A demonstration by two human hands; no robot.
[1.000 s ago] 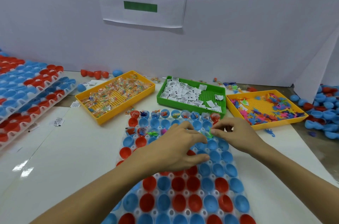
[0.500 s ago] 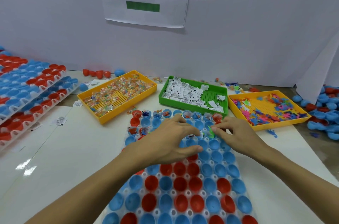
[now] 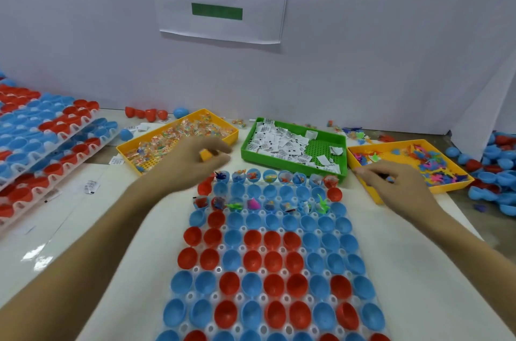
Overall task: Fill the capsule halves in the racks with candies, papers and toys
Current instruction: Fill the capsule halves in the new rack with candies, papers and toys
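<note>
A white rack of blue and red capsule halves lies in front of me. Its far row and third row hold small toys, among them a green toy and a pink toy. My left hand, blurred, hovers by the near right corner of the yellow candy tray, fingers loosely curled and apart. My right hand is over the left end of the yellow toy tray, fingers bent, nothing clearly in them. Between the two stands the green tray of folded papers.
Stacked racks of capsule halves fill the left side. Loose blue and red halves are piled at the right, and a few red halves lie by the back wall. Stray paper packets lie on the table.
Both hands have left the middle of the rack, where they met over the green toy. The left went up-left toward the candies, the right went right toward the toys.
</note>
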